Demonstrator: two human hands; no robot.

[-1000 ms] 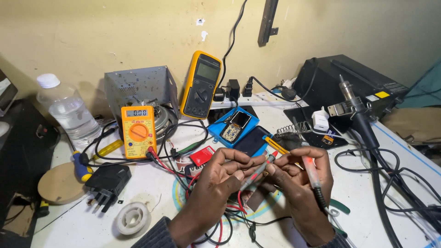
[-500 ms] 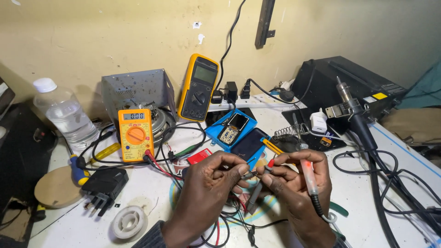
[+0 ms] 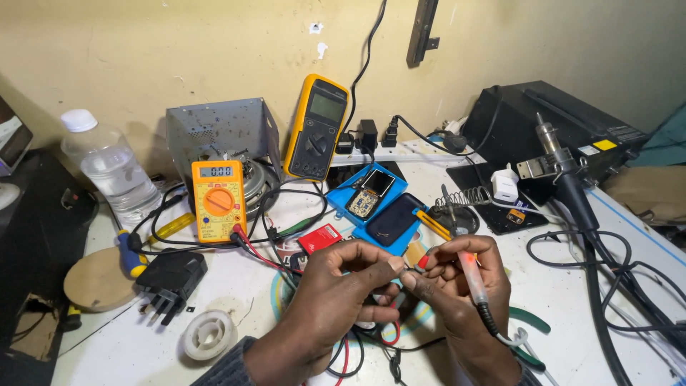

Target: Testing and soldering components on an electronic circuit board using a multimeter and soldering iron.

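Observation:
My left hand (image 3: 334, 299) and my right hand (image 3: 457, 293) meet over the middle of the white bench, fingertips pinched together on a small red-tipped wire end (image 3: 421, 263). A pale pen-shaped tool with a dark cord (image 3: 474, 279) lies across my right hand, held between its fingers. Red and black wires (image 3: 357, 343) run under both hands. Just beyond the fingers lie an opened phone (image 3: 368, 194) and a dark phone cover (image 3: 395, 220) on a blue tray. An orange multimeter (image 3: 218, 201) with red and black leads sits to the left.
A yellow multimeter (image 3: 316, 127) leans on the wall beside a grey metal box (image 3: 221, 129). A water bottle (image 3: 111, 166), screwdriver (image 3: 128, 251), black plug (image 3: 171, 277) and solder spool (image 3: 207, 334) are left. A hot-air handle (image 3: 568, 187), black station (image 3: 550, 121) and cables (image 3: 607, 264) are right.
Both hands have dropped slightly toward me and closed together on the small wire end. The view has shifted a little; the bench items stay put.

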